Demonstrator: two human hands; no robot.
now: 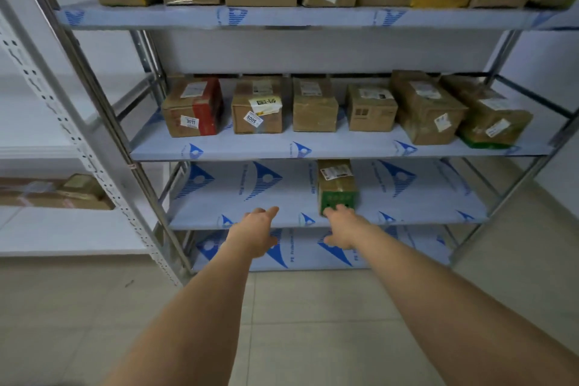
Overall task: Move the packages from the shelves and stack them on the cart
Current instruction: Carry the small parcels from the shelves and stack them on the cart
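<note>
With both hands empty and loosely spread, my right hand (pixel 341 227) nearly at the lone green-fronted package (pixel 336 186) on the lower shelf (pixel 250 219) and my left hand (pixel 255 233) well aside, I risk a one-sided grab tipping it.

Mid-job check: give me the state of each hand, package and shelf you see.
Left hand: open, reaching, holding nothing.
Right hand: open, fingertips at the green-ended package.
Green-ended package: alone on its shelf.
Middle shelf: six packages in a row.
Top shelf: full row of packages.
Bottom shelf: no packages visible.
</note>
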